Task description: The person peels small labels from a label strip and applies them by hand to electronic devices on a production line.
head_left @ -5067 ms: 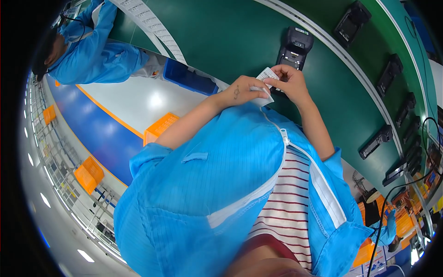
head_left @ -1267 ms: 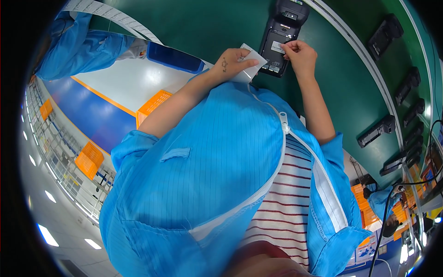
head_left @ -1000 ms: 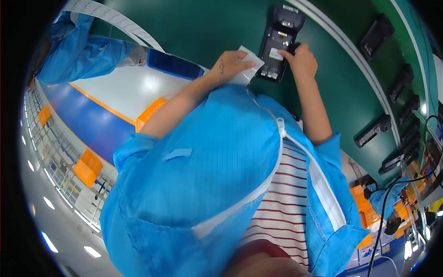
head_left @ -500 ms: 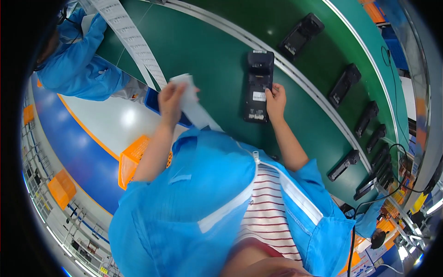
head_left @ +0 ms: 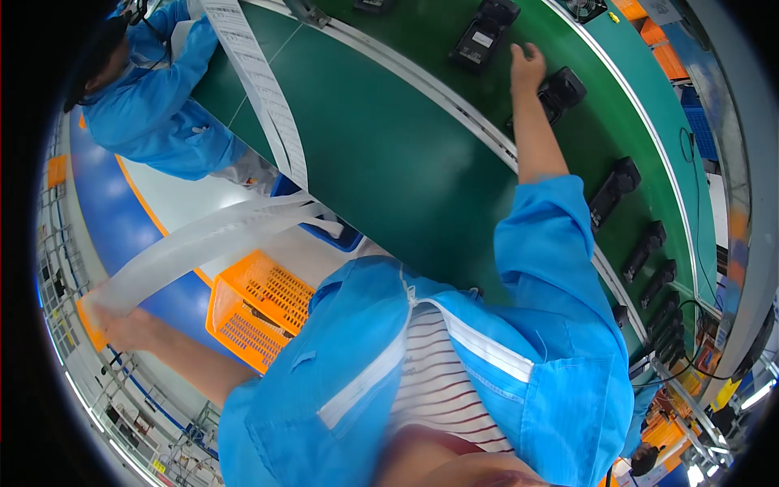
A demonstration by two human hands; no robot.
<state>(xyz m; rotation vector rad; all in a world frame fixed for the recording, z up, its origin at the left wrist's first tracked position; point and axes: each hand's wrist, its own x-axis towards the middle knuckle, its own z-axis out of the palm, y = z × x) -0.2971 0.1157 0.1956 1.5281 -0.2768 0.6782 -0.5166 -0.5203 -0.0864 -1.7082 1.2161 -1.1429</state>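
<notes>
Stretched far out to the left, my left hand [head_left: 123,326] is closed on one end of a long whitish paper strip [head_left: 191,242]; the fingers are smeared by motion. The strip runs taut back to a blue bin [head_left: 347,238] beside the table edge. My right hand [head_left: 529,68] reaches over the green conveyor belt, its fingers apart and holding nothing. Just left of it lies a black handheld device [head_left: 484,36] with a small white label. Another black device [head_left: 563,89] lies on the belt to its right, partly behind my forearm.
A printed label strip [head_left: 258,81] hangs across the green table [head_left: 389,146] to its edge. An orange basket [head_left: 258,304] stands on the floor at left. More black devices [head_left: 614,191] line the belt. A co-worker in blue [head_left: 154,105] sits at the upper left.
My right hand has moved the black device from the table onto the belt and let go. My left hand has swung far left, drawing out the paper strip.
</notes>
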